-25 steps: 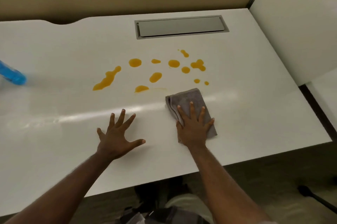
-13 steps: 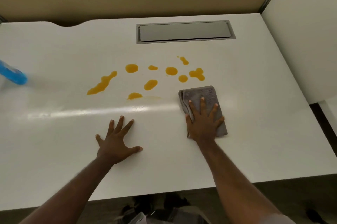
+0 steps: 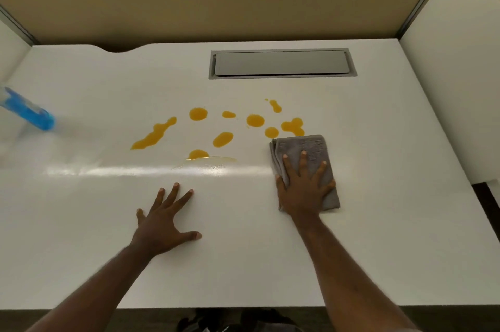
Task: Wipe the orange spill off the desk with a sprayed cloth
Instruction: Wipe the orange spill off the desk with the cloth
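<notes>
Several orange spill blots point(image 3: 222, 139) lie scattered across the middle of the white desk point(image 3: 378, 223), with a thin wet smear just below the nearest one. A folded grey cloth point(image 3: 313, 147) lies flat on the desk, its far edge touching the rightmost blots. My right hand point(image 3: 304, 185) presses flat on the cloth, fingers spread. My left hand point(image 3: 165, 223) rests flat on the bare desk to the left, fingers apart, holding nothing. A blue spray bottle point(image 3: 29, 110) sits at the far left edge, partly cut off.
A grey cable hatch point(image 3: 281, 63) is set into the desk behind the spill. A tan partition wall stands at the back. A white side panel point(image 3: 454, 88) rises along the right edge. Dark floor shows below the desk's front edge.
My right hand has slid the cloth rightward and away from me, up to the right-hand blots; two small drops there are gone. My left hand has stayed put.
</notes>
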Available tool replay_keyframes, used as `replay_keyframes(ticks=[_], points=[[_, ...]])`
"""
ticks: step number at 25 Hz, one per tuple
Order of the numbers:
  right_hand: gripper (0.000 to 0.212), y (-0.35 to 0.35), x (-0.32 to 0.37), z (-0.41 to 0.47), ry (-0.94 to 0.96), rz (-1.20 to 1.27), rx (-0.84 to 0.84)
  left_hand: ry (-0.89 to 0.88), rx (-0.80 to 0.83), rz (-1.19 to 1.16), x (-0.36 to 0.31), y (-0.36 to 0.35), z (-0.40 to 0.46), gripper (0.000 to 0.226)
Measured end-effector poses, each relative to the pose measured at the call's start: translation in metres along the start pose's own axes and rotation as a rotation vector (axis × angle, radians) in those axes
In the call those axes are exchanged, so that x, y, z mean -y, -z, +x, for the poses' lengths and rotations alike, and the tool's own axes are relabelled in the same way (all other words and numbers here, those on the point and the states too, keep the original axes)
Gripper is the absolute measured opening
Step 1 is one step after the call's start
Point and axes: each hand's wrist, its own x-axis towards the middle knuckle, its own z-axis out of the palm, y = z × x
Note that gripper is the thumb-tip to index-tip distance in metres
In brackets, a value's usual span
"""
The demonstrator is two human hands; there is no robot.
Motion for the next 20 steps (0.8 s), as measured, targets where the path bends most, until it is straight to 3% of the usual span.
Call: replay_keyframes(ticks=[4, 6, 8, 11, 14, 17, 20], points=[[0.065, -0.013, -0.001, -0.026, 0.270, -0.052, -0.005, 0.004, -0.018, 0.001, 0.000, -0.003, 0.002, 0.114], [0.064, -0.010, -0.034, -0.022, 0.220, -0.074, -0.025, 0.005, -0.020, 0.006, 0.001, -0.004, 0.002, 0.114], [0.062, -0.001, -0.045, 0.007, 0.042, -0.060, -0.034, 0.015, -0.026, 0.003, 0.002, -0.005, 0.001, 0.114], [0.062, 0.004, -0.007, 0.052, -0.141, 0.037, 0.006, 0.028, -0.067, -0.036, -0.006, -0.005, 0.004, 0.111], [0.063, -0.002, 0.039, 0.045, 0.029, 0.037, 0.053, 0.031, -0.065, -0.032, -0.027, -0.005, 0.013, 0.108], [0.062, -0.009, 0.023, 0.009, 0.229, -0.053, 0.017, 0.036, -0.037, 0.004, -0.033, -0.006, 0.019, 0.108], [0.060, -0.001, -0.022, 0.027, 0.080, -0.055, -0.044, 0.038, -0.020, 0.002, -0.029, -0.005, 0.018, 0.108]])
